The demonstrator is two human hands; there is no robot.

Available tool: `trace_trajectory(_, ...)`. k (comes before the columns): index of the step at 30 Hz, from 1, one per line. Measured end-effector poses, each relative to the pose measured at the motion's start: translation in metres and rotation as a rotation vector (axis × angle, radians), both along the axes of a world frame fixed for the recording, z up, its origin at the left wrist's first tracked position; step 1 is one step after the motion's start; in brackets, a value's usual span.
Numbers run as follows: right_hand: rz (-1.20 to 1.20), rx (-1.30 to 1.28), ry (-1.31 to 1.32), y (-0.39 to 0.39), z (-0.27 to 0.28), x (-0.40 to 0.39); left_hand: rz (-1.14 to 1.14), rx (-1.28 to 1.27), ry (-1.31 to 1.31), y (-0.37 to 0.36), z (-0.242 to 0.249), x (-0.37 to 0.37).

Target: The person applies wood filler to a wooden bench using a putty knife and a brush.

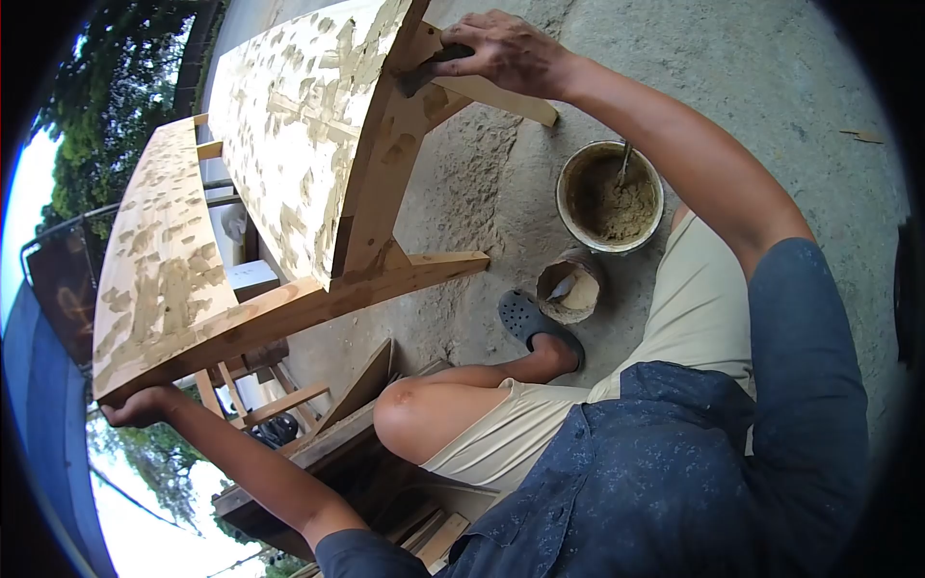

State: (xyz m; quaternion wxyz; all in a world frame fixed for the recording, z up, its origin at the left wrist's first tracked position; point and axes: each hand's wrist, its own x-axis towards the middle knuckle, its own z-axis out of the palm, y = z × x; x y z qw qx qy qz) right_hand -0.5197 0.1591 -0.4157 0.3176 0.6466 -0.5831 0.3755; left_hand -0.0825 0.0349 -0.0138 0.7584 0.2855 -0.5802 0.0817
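Observation:
A wooden bench-like piece point(318, 289) with two wide panels tilts across the left half of the head view. Brownish filler patches cover its left panel point(159, 260) and its right panel point(289, 125). My right hand point(506, 48) is closed around a dark scraper point(420, 79), whose end meets the wooden edge at the top. Part of the scraper is hidden by my fingers. At the lower left, my left hand point(140, 407) curls around the near corner of the left panel; its fingertips are partly hidden beneath the wood.
A metal bowl point(564, 197) of brown paste with a handled tool stands on the concrete floor point(752, 106). Beside it is a smaller container point(594, 306) with pale powder and a scoop. My clog-clad foot point(525, 318) rests nearby. Loose boards point(361, 395) lie below the piece.

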Motion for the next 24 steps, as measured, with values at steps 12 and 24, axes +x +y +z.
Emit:
trace_trajectory(12, -0.063, -0.029, 0.116, 0.033, 0.043, 0.01, 0.033, 0.006, 0.011, 0.012, -0.006, -0.012)
trace_trajectory(24, -0.238, 0.088, 0.101, 0.033, 0.021, 0.032, -0.033, 0.026, 0.093, -0.002, 0.001, 0.002)
